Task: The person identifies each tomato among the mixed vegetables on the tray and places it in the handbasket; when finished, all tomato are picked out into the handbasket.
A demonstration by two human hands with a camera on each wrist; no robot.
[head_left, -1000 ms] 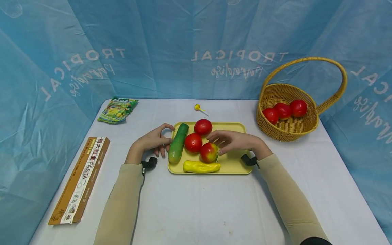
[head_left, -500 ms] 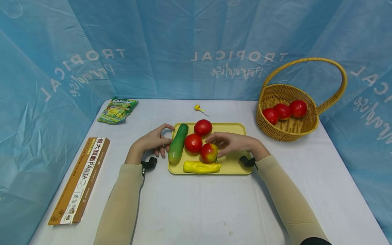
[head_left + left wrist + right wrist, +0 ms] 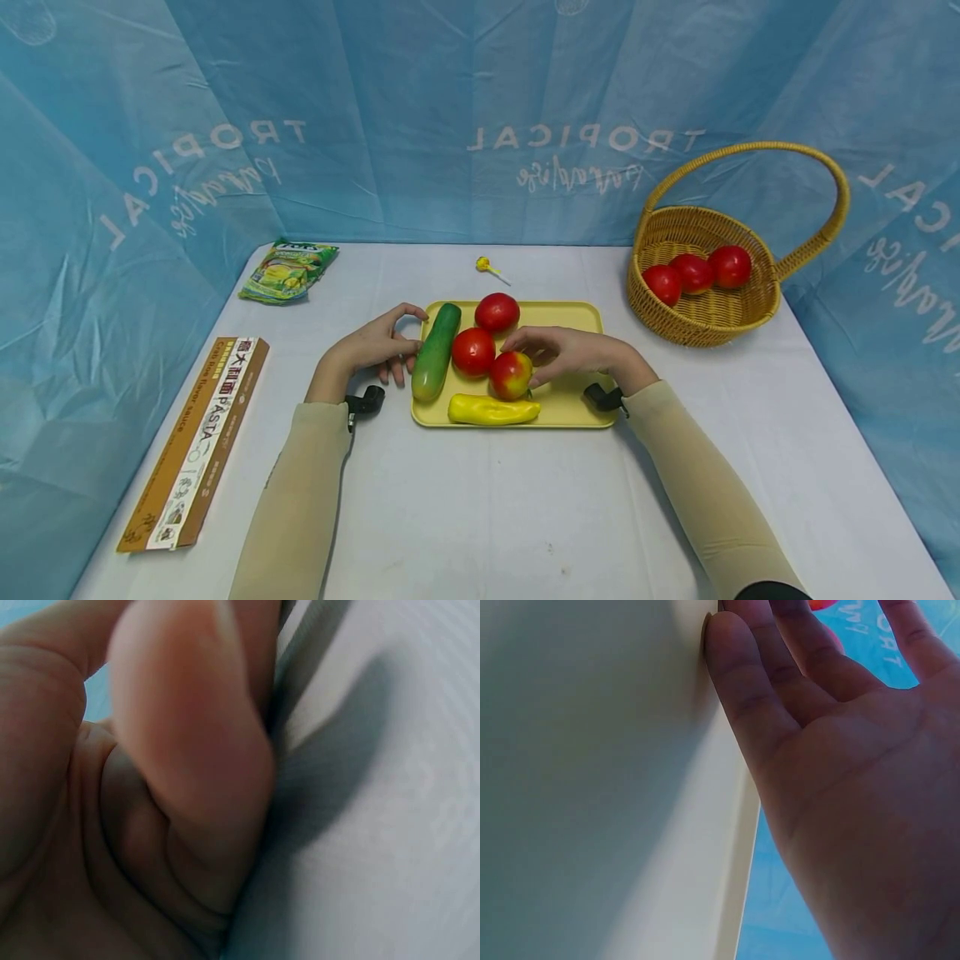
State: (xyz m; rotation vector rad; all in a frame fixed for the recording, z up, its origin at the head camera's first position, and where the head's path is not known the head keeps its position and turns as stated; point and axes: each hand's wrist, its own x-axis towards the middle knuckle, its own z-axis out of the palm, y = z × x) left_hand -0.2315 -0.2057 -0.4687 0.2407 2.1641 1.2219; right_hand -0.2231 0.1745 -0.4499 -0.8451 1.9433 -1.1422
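at your far left on the white-covered table (image 3: 487,517), a long brown pasta box (image 3: 197,442) lies slantwise, with a green-and-yellow snack packet (image 3: 288,272) behind it near the back edge. next comes your left hand (image 3: 371,343), low beside the left side of the yellow tray (image 3: 562,410). its fingers are loosely bent, thumb and forefinger apart, and hold nothing; you have the green cucumber (image 3: 437,353) just to the right of them, though whether your fingertips touch it you cannot tell here. the cucumber lies lengthwise along the tray's left side.

right of it sit two red tomatoes (image 3: 473,352), one behind the other. in front of them, along the tray's near edge, lies a yellow pepper (image 3: 493,409), and beyond the tray's back edge a yellow lollipop (image 3: 484,264). the red-and-yellow fruit (image 3: 509,375) rests on the tray between the nearer tomato and your right hand (image 3: 572,350). that hand's fingers and thumb are narrowed round the fruit, fingers over its top and thumb against its right side; how firmly you cannot tell.

farthest right stands a wicker basket (image 3: 678,323), its handle up and three red fruits (image 3: 692,273) inside.
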